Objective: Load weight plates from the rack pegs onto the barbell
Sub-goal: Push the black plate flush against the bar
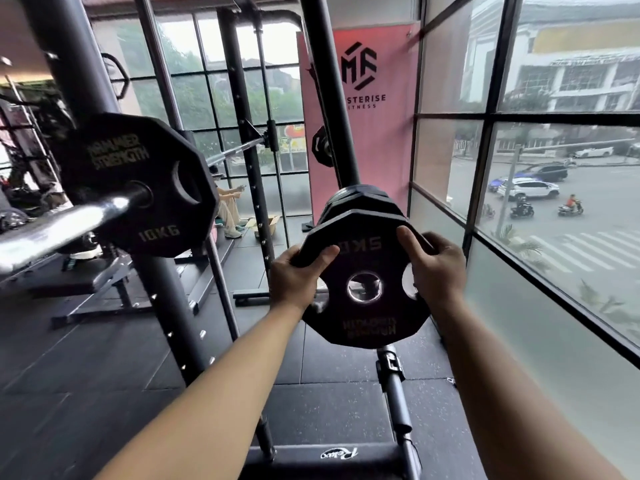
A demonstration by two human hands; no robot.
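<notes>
Our left hand [294,275] and right hand [438,268] grip the plate [363,327] by its edges, at the stack [360,199] on the right. We seem to be fetching it; next, we must carry it left and align its hole with the barbell [69,220]

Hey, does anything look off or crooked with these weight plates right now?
Only a small thing: the 5KG plate gripped by the left hand and right hand is turned so its Hammer Strength lettering reads upside down, unlike the 10KG plate on the barbell. No damage or spill shows.
</notes>
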